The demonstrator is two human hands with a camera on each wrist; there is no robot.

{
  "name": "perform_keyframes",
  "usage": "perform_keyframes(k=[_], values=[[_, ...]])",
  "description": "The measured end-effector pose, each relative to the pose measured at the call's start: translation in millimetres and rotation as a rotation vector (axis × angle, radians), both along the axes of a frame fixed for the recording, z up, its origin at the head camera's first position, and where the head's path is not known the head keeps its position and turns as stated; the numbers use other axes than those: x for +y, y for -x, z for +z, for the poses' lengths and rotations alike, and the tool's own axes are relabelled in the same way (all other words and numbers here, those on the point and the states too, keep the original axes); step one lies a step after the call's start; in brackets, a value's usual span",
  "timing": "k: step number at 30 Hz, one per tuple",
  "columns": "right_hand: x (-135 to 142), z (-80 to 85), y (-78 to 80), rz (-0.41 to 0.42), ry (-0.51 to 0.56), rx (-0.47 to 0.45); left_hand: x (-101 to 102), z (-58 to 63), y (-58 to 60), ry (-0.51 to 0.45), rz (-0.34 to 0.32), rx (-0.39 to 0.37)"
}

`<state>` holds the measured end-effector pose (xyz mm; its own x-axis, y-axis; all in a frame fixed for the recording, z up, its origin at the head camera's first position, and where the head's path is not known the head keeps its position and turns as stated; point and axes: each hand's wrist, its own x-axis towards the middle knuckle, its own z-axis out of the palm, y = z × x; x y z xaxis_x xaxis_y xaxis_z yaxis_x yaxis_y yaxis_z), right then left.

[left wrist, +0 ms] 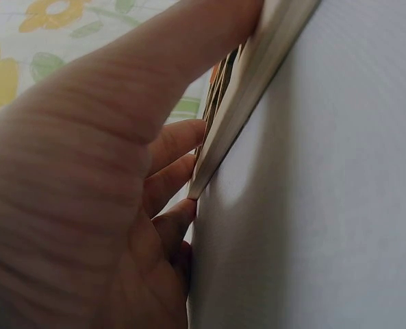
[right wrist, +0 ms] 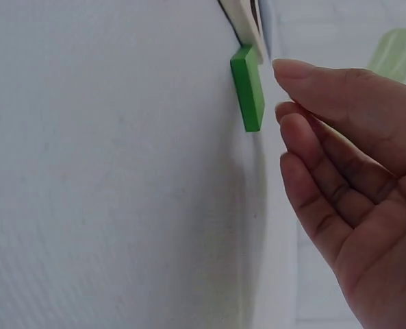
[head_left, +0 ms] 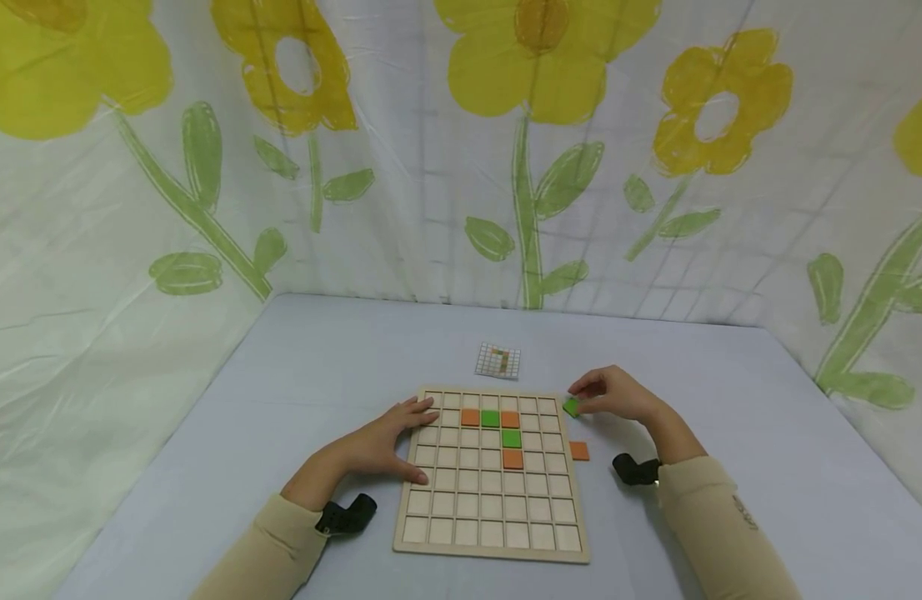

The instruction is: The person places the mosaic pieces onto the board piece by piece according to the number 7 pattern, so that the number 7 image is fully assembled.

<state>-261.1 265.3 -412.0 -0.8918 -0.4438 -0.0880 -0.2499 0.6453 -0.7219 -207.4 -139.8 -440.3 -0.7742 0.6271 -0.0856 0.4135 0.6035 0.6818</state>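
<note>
A wooden grid board (head_left: 466,506) lies on the table with orange and green square tiles in some of its cells. Along its left side my left hand (head_left: 378,437) rests with fingers and thumb spread, touching the rim; the left wrist view shows the fingertips against the board's edge (left wrist: 233,123). A loose green tile (head_left: 571,407) lies beside the board's upper right corner. Close over it is my right hand (head_left: 618,393), fingers bent. In the right wrist view a small gap shows between the thumb and fingers of this hand (right wrist: 360,157) and the green tile (right wrist: 248,89).
An orange tile (head_left: 578,451) lies by the board's right edge. Behind the board is a small printed grid card (head_left: 498,361) with a coloured pattern. A white curtain (head_left: 401,208) with yellow flowers hangs behind the table.
</note>
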Motion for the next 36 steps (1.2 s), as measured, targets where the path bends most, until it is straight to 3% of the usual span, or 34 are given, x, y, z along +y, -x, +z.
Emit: perform_keyframes(k=[9, 15, 28, 36], values=[[4.9, -5.9, 4.5, 0.056, -0.028, -0.026, 2.1, 1.8, -1.8, 0.0, -0.003, -0.013], [6.4, -6.8, 4.7, 0.087, -0.042, 0.018, 2.4, 2.8, -2.1, 0.004, 0.005, -0.008], [5.7, -4.7, -0.3, 0.029, -0.064, 0.003, 1.0, 1.3, 0.1, 0.014, 0.009, -0.002], [5.0, -2.6, -3.7, 0.036, -0.066, -0.006, 0.3, 0.4, 0.3, 0.017, 0.009, -0.001]])
